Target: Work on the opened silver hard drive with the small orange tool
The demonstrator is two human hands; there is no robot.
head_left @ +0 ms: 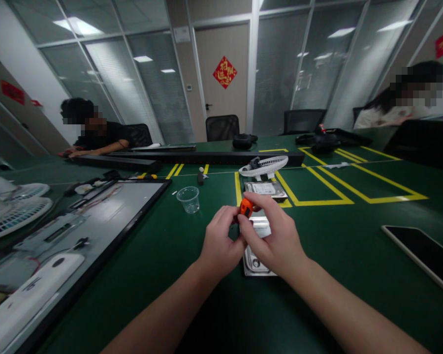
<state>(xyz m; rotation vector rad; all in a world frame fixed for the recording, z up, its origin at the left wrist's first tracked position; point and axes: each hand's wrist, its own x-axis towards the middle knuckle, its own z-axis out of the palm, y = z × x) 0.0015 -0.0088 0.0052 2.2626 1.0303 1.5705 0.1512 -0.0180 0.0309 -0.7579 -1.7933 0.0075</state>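
My right hand [276, 236] pinches a small orange-and-black tool [246, 207] between thumb and fingers, its exact kind unclear. Closed against the same tool from the other side is my left hand [223, 241], with its fingertips partly hidden. Below both hands a silver hard drive [256, 265] lies on the green table [162, 295], largely covered by my right hand. Just beyond, a second hard drive [266, 190] lies inside a yellow-taped area. A clear plastic cup [189, 200] stands to the left of my hands.
On the left lies a large framed panel [133, 196] bearing a white case [40, 280] and cables; white fan grilles [18, 211] sit beside it. A white round grille [269, 165] and a long black bar [206, 158] lie farther back. A phone [424, 255] rests at right. Two people sit across.
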